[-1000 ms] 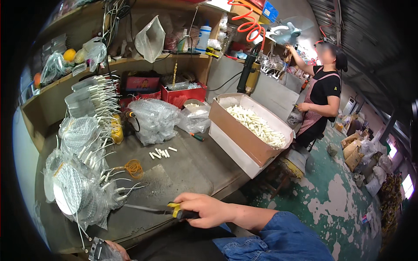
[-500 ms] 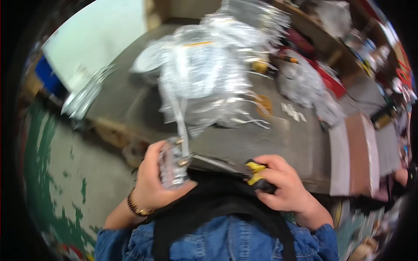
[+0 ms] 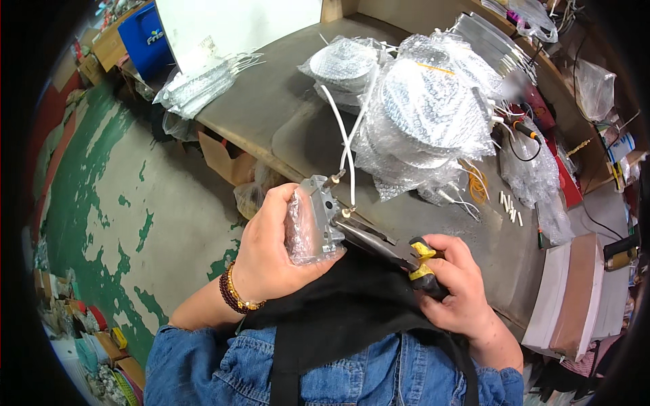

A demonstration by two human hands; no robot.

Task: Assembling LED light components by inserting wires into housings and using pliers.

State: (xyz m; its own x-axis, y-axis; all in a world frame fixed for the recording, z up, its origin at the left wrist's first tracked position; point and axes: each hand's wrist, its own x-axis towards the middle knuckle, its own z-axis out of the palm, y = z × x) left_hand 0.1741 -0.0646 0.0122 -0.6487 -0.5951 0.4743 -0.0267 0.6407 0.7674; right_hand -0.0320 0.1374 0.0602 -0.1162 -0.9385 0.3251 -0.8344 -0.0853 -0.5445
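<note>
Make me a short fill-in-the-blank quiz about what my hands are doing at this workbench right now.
1. The left hand holds a small metal part wrapped in clear ____.
2. The right hand grips pliers whose handles are black and ____.
3. Two ____ wires run up from the metal part toward the bubble-wrapped discs.
4. On the left wrist sits a beaded ____.

Missing words: plastic; yellow; white; bracelet

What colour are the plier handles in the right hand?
Yellow and black grips on the pliers, held in the right hand; clear in the head view.
</note>
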